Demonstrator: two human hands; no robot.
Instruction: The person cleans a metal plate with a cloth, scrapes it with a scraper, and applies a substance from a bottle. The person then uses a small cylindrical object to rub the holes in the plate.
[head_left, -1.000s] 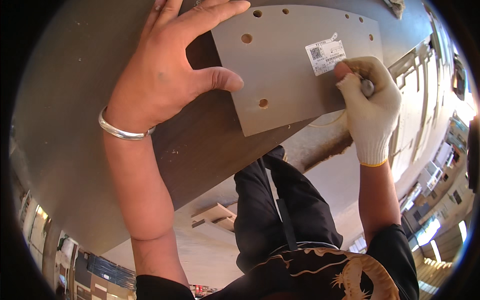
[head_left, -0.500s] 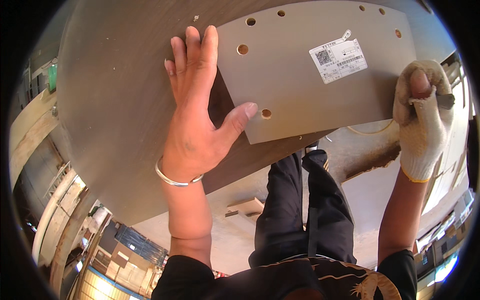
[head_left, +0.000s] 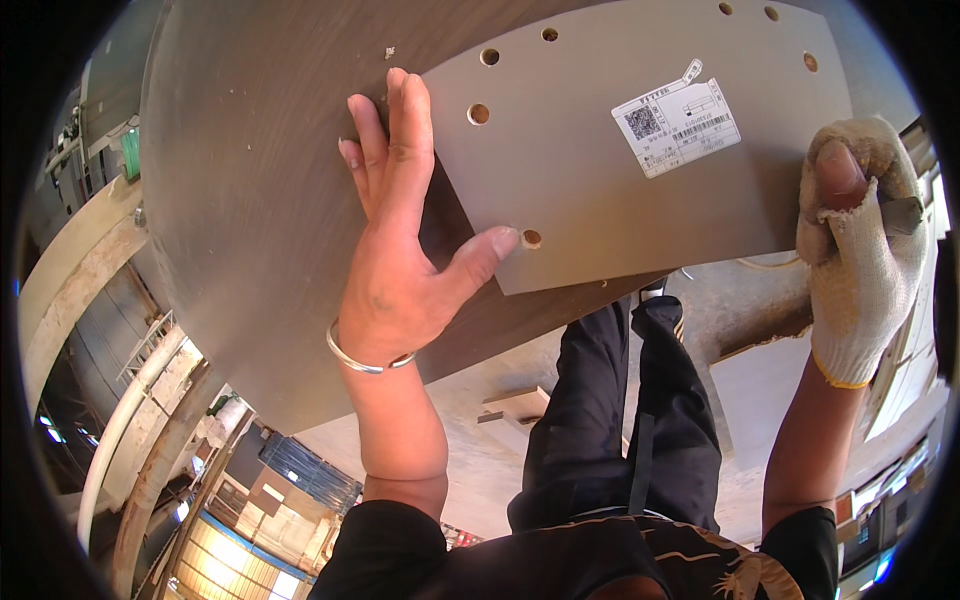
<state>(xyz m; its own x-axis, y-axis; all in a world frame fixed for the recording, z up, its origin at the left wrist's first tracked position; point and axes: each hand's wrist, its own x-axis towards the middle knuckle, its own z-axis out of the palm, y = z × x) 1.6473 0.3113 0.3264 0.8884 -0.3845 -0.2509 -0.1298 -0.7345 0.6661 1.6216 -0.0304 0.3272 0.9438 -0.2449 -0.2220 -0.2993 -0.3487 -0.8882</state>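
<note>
Panel (head_left: pixel 600 170), grey and flat, lay on top of the big round brown surface (head_left: pixel 250 200), its lower corner jutting past the surface's curved rim. Drilled holes dotted the panel's edges, and a white label (head_left: pixel 677 117) sat on its face, up toward the right end. Left hand (head_left: pixel 400 260), bare, was pressed flat at the panel's left edge: fingers spread and laid out along that edge, half on the panel and half on the brown surface, thumb stretched across onto the panel right beside a hole near the lower corner. No grip closed there, just an open palm bearing down. A silver bangle (head_left: pixel 362 358) ringed that wrist, just below the panel. Right hand (head_left: pixel 862 235), in a white knitted glove, was at the panel's right end, its grip curled tight around a small grey tool (head_left: pixel 902 212), the thumb sticking up above the fist. Whether the tool touched the panel, I could not tell.
</note>
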